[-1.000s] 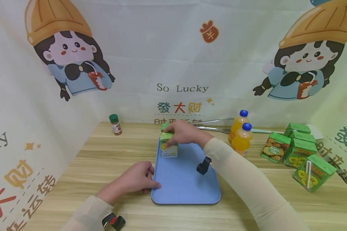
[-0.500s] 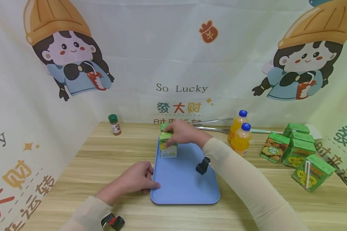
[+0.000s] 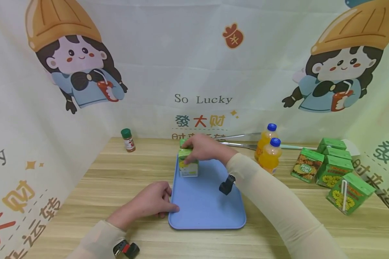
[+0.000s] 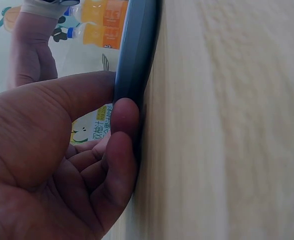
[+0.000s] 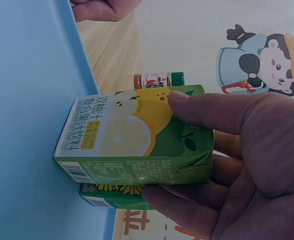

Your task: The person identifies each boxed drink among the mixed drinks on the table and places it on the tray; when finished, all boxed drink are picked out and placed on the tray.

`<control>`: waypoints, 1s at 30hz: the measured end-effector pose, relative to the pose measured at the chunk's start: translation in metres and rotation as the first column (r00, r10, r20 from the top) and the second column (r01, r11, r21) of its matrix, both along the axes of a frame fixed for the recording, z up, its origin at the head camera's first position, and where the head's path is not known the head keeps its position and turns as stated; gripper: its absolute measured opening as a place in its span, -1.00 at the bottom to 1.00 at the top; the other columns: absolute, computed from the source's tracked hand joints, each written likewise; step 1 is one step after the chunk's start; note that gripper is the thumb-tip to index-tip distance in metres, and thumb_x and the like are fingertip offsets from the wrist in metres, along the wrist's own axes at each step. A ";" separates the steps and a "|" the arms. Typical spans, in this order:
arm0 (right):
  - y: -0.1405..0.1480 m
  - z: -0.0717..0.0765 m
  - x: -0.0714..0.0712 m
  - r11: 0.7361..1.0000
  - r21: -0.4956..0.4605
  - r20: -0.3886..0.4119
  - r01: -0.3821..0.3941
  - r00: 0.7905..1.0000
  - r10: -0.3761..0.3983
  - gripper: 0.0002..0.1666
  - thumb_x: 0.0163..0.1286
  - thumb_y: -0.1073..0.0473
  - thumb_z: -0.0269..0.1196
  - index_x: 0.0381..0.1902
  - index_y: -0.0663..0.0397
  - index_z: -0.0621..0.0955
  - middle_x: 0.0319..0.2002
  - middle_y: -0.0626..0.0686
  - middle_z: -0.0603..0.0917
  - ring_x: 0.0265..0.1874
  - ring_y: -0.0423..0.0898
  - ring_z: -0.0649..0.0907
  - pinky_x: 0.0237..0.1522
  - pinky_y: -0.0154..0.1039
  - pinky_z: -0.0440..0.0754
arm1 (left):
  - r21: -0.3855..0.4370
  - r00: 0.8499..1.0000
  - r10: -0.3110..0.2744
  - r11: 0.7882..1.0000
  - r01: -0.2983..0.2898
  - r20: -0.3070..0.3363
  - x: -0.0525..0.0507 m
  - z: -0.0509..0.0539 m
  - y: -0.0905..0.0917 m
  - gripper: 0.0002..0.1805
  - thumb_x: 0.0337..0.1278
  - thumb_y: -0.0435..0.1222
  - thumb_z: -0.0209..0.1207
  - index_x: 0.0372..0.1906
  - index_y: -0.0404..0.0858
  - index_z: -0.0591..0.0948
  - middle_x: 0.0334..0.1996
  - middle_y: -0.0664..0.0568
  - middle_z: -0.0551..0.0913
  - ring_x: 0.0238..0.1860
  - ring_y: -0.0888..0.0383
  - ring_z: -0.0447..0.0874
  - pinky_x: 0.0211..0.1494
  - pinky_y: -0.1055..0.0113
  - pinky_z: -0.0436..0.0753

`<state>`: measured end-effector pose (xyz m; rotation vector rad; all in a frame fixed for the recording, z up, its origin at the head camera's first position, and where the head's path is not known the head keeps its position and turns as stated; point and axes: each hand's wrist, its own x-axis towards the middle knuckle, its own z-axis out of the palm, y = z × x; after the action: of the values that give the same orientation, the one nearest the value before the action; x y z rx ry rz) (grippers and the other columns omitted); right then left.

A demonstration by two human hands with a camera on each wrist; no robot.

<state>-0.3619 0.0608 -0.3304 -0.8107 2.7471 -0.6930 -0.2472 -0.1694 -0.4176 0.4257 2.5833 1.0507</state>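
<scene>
In the head view my right hand (image 3: pixel 205 147) grips a green, yellow and white juice carton (image 3: pixel 188 169) that stands upright at the far left corner of the blue tray (image 3: pixel 207 208). The right wrist view has the thumb on the front of this juice carton (image 5: pixel 132 127) and the fingers behind it. My left hand (image 3: pixel 153 199) pinches the tray's left rim near the front. Its thumb lies over the rim and fingertips press from outside, as the left wrist view shows. Right behind the held carton is a green carton with yellow flowers (image 5: pixel 119 197), mostly hidden.
Two orange drink bottles (image 3: pixel 270 156) with blue caps stand right of the tray. Several green drink cartons (image 3: pixel 335 169) are grouped at the far right. A green-capped spice jar (image 3: pixel 128 140) stands at the back left. Long metal utensils (image 3: pixel 240 144) lie along the back cloth.
</scene>
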 end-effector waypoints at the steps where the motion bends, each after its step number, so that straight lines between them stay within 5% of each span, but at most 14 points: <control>1: 0.000 0.001 0.000 1.000 0.000 0.001 -0.002 1.000 0.002 -0.31 0.36 0.05 0.67 0.39 0.03 0.74 0.07 -0.05 0.81 -0.05 -0.13 0.74 0.10 -0.16 0.73 | -0.001 1.000 0.000 1.000 0.000 0.000 0.000 0.000 0.000 -0.52 0.19 -0.24 0.66 -0.02 -0.32 0.59 -0.57 0.02 0.71 -0.63 0.11 0.67 -0.49 0.23 0.62; 30: -0.001 0.011 0.001 1.000 0.021 -0.013 -0.015 1.000 0.015 -0.35 0.37 0.07 0.65 0.37 0.06 0.75 0.19 0.03 0.83 0.16 -0.07 0.76 0.26 -0.10 0.71 | -0.009 1.000 -0.007 1.000 0.007 -0.003 -0.002 -0.002 -0.001 -0.52 0.19 -0.22 0.65 -0.02 -0.31 0.59 -0.56 0.03 0.71 -0.61 0.11 0.68 -0.47 0.22 0.63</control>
<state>-0.3605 0.0599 -0.3196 -0.8334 2.7518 -0.6569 -0.2494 -0.1703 -0.4196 0.4339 2.5862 1.0366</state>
